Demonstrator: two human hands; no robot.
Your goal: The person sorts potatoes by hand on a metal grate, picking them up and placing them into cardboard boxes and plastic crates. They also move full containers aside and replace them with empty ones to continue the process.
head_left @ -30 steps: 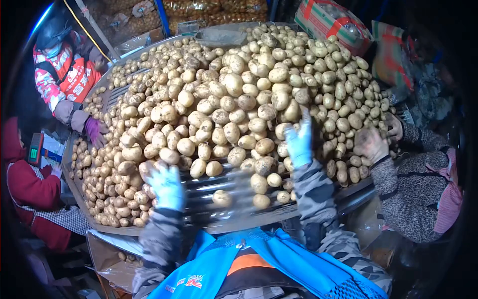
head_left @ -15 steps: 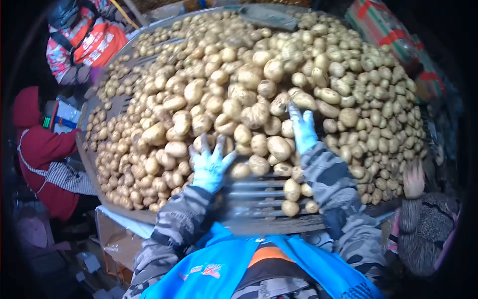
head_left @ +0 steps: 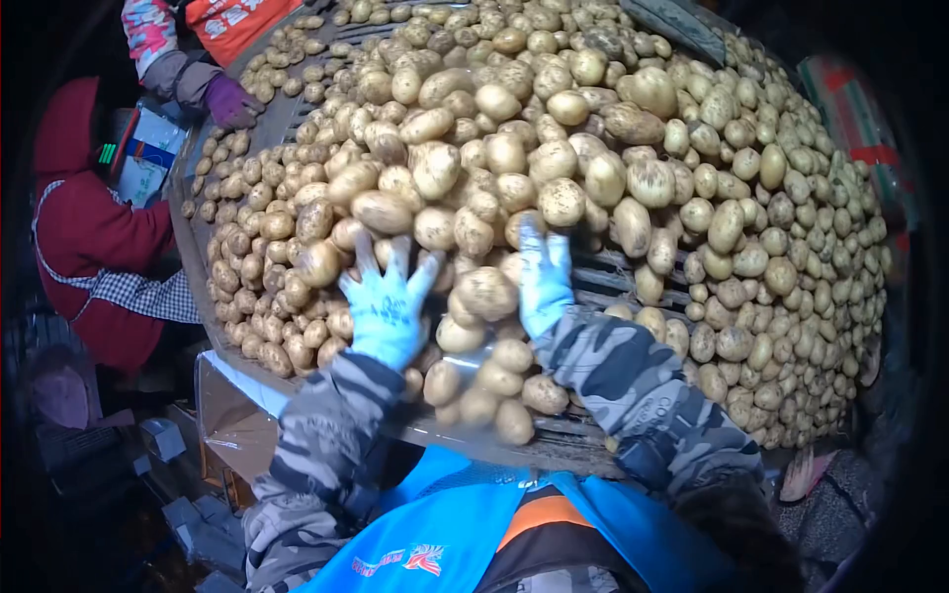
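Observation:
Both my hands wear light blue gloves and lie among heaped potatoes (head_left: pixel 435 170) on a slatted table. My left hand (head_left: pixel 388 301) has its fingers spread, the tips against potatoes at the pile's near side. Just right of it, my right hand (head_left: pixel 544 272) reaches forward, fingers stretched out, touching potatoes at their tips. Between and below the hands, several loose potatoes (head_left: pixel 494 381) lie near the front edge, somewhat blurred. Neither hand is closed around a potato.
A person in a red top (head_left: pixel 109 247) stands at the left edge. A purple-gloved hand (head_left: pixel 232 102) of another person rests at the upper left. Another person's hand (head_left: pixel 803 476) shows at the lower right. A cardboard box (head_left: pixel 232 405) stands below the left rim.
The view has shifted. My right hand has moved left, closer to my left hand. More potatoes now lie between my hands, over slats that were bare, and slats show right of my right hand.

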